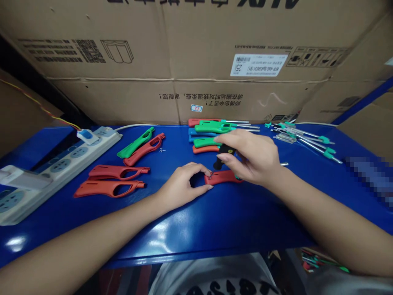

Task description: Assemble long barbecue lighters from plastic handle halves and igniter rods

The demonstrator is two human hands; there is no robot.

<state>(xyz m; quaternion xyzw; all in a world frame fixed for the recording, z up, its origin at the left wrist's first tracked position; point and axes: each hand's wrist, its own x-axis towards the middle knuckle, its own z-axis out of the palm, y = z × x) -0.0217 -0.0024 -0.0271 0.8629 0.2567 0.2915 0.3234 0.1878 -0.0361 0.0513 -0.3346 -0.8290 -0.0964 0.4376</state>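
A red gas lighter (221, 177) lies on the blue table in front of me, its rear end to the left. My left hand (187, 183) pinches that rear end between thumb and fingers. Small dark metal pieces (210, 175) sit on this end, too small to make out. Above the lighter, my right hand (253, 157) grips a short black screwdriver-like tool (226, 154) with a yellow dot, tilted down to the left. Its tip is hard to see. The right hand hides the lighter's front part. Just behind lie several assembled lighters (211, 127) in red, green, blue and orange.
Empty lighter shells (118, 172), red, orange and green, lie to the left. A white power strip (61, 166) with plugs runs along the left side. Metal tubes with green parts (313, 141) are piled at the back right. A cardboard box (172, 94) walls off the back.
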